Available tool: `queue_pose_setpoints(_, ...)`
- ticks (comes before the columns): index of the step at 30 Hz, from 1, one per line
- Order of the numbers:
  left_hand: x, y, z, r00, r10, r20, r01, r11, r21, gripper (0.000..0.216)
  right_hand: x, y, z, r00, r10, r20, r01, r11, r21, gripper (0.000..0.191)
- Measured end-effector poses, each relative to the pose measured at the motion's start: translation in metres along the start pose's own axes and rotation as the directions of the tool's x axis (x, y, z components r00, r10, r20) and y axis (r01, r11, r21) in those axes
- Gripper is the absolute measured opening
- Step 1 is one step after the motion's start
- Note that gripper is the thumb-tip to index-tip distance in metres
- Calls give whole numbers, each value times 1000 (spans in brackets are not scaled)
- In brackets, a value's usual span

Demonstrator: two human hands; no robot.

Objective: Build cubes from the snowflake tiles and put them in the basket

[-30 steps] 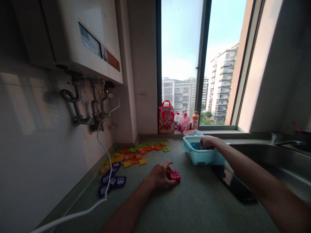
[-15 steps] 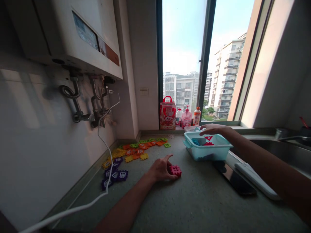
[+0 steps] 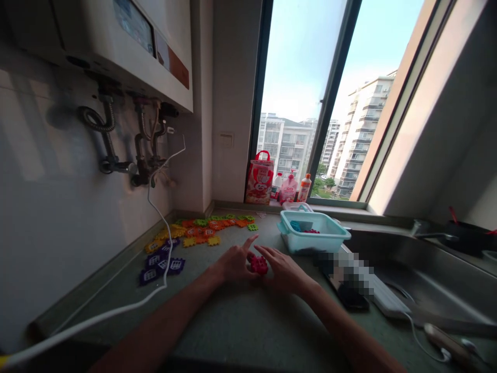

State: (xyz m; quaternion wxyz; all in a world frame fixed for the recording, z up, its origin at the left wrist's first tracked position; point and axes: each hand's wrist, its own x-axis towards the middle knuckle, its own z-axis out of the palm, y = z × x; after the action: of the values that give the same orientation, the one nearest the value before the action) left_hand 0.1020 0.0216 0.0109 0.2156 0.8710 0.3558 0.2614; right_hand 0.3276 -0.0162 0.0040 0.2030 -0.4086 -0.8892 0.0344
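Observation:
A small stack of red-pink waffle block pieces (image 3: 258,264) lies on the grey countertop (image 3: 248,321). My left hand (image 3: 233,261) grips it from the left, index finger raised. My right hand (image 3: 281,267) touches the stack from the right, fingers curled around it. Just behind stands a light blue plastic tub (image 3: 312,238) with red and blue pieces inside.
Purple, yellow, orange and green block tiles (image 3: 186,241) lie along the left wall. A white cable (image 3: 155,207) hangs from the water heater (image 3: 128,46). A red bag (image 3: 259,181) and bottles (image 3: 295,189) stand on the sill. A dark phone (image 3: 347,295) and the sink (image 3: 407,269) are on the right.
My right hand has left the blue tub and come down to the red-pink block stack beside my left hand. The view has shifted slightly to the right.

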Motion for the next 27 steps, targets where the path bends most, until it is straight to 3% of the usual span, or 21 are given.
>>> queue_pose_setpoints(4, 0, 3, 2, 1000, -3, -17, 1, 993, -121, 125, -1, 6, -1, 992, -124, -20, 125, 992, 25, 78)
queue_pose_setpoints(10, 3, -2, 7, 998, -50, -24, 41, 955, -294, 127, 0, 6, 5, 967, -253, -26, 246, 957, -152, 43)
queue_pose_setpoints(13, 6, -9, 9, 998, -64, -30, 49, 934, -355, 131, -1, 5, 1, 963, -265, -48, 251, 949, -191, 44)
queue_pose_setpoints(15, 8, -16, 10, 997, -63, -42, 43, 928, -369, 130, -6, 13, -14, 963, -239, -123, 211, 956, -204, 47)
queue_pose_setpoints(17, 9, -22, 11, 998, -45, -36, 30, 940, -341, 119, -13, 29, -41, 949, -146, -279, 92, 976, -198, 47)
queue_pose_setpoints(19, 9, -26, 11, 1000, -20, -21, 14, 963, -268, 102, -17, 55, -77, 897, 37, -441, -130, 975, -182, 47)
queue_pose_setpoints(20, 9, -27, 11, 1000, -6, -14, 2, 975, -222, 95, -17, 70, -95, 876, 154, -458, -264, 946, -188, 47)
queue_pose_setpoints(21, 9, -27, 10, 1000, 7, -10, -9, 984, -179, 89, -14, 86, -112, 861, 289, -420, -403, 889, -216, 47)
queue_pose_setpoints(23, 9, -24, 9, 1000, 21, -5, -22, 993, -116, 79, -3, 114, -139, 787, 588, -186, -614, 714, -337, 44)
queue_pose_setpoints(27, 8, -20, 4, 998, 56, -26, -57, 997, -43, 68, 31, 147, -160, 695, 719, -9, -663, 636, -394, 28)
